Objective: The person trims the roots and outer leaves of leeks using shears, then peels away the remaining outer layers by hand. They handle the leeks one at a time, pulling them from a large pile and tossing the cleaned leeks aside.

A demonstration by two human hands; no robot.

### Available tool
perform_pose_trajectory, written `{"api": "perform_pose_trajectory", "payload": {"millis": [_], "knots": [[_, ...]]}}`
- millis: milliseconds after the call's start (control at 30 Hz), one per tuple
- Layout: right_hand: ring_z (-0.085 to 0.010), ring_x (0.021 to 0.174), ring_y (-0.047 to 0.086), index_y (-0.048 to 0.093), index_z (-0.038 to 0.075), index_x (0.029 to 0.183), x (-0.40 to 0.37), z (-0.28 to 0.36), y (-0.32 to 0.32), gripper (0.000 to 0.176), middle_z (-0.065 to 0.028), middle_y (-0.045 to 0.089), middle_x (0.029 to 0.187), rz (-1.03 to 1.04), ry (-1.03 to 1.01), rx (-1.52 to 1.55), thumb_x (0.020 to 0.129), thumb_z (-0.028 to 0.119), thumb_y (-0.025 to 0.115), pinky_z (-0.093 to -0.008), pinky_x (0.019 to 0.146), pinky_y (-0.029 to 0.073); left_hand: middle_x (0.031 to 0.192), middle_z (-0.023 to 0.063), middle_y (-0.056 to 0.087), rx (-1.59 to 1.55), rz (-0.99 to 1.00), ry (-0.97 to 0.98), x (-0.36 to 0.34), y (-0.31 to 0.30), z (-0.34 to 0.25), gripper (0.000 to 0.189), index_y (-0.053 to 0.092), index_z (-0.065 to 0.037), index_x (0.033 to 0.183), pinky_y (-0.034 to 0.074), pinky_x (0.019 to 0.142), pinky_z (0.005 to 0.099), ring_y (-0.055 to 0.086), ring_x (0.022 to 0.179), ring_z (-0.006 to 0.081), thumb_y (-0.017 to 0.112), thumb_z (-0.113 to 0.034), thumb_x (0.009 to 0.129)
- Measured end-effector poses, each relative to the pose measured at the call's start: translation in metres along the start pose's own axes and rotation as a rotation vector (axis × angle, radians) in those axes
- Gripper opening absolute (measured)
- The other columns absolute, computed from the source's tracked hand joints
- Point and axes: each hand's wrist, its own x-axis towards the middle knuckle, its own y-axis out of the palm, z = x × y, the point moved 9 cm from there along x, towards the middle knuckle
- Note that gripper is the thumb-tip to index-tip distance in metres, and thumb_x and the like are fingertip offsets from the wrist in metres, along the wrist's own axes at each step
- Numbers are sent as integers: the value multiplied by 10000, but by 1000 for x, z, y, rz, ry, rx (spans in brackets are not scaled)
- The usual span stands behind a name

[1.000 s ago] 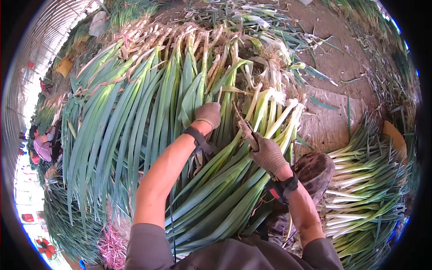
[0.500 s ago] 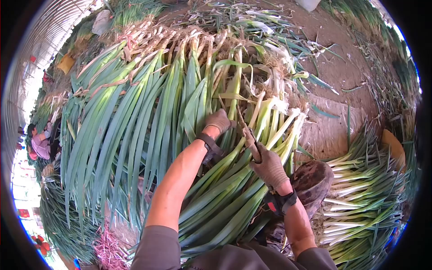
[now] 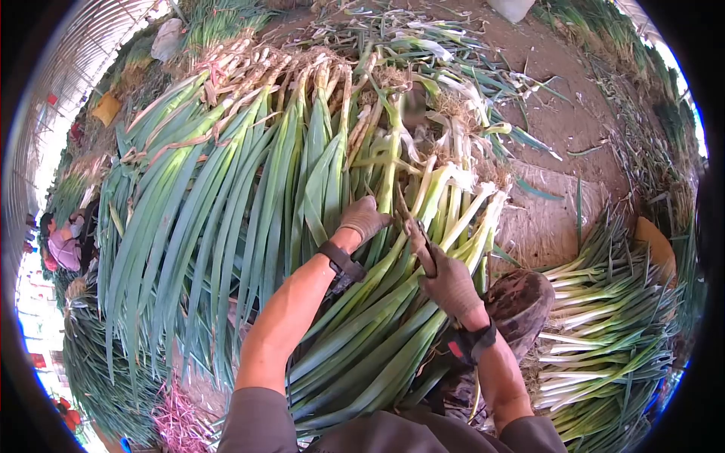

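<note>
My left hand, in a knit glove, is closed at the stem of a large green onion that stands root end away from me. My right hand, also gloved, grips a knife with a muddy, stained blade pointing away, just right of that stem. A thin leaf strip crosses the stem above both hands. Under and beside my right hand lies a pile of green onions with pale root ends and long leaves toward me. More untrimmed green onions spread to the left of my left hand.
Stacked green onions with white stems lie at right, beyond my knee. Leaf scraps litter the soil at the back. Pink twine lies at lower left. Another person is at the far left.
My left hand has shifted slightly toward me along the stem. The curled leaf at the stem's upper part has come down, and a blurred patch shows beside it. The knife stays nearly in place.
</note>
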Motion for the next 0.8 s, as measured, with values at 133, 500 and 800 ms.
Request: {"api": "perform_pose_trajectory", "payload": {"millis": [133, 500, 800], "knots": [[-486, 882, 651, 538, 11, 1219, 38, -4, -8, 466, -289, 677, 873, -61, 5, -100, 799, 182, 647, -553, 791, 517, 1029, 285, 697, 38, -12, 45, -4, 4, -6, 587, 663, 29, 1062, 539, 867, 469, 684, 972, 437, 770, -444, 731], [-476, 943, 645, 609, 2, 1097, 122, -7, -23, 322, -288, 682, 945, -154, -26, -152, 867, 227, 600, -542, 857, 503, 1063, 264, 704, -14, 29, 114, -11, 6, -10, 537, 685, -5, 1121, 531, 898, 466, 680, 1015, 426, 746, -437, 807], [-455, 988, 659, 641, -10, 1077, 180, -11, -32, 338, -290, 689, 1008, -166, 12, -160, 886, 267, 610, -517, 892, 511, 1114, 243, 698, -51, 55, 99, -17, 8, -8, 469, 670, -40, 1176, 515, 926, 449, 671, 1044, 405, 735, -347, 828]]}}
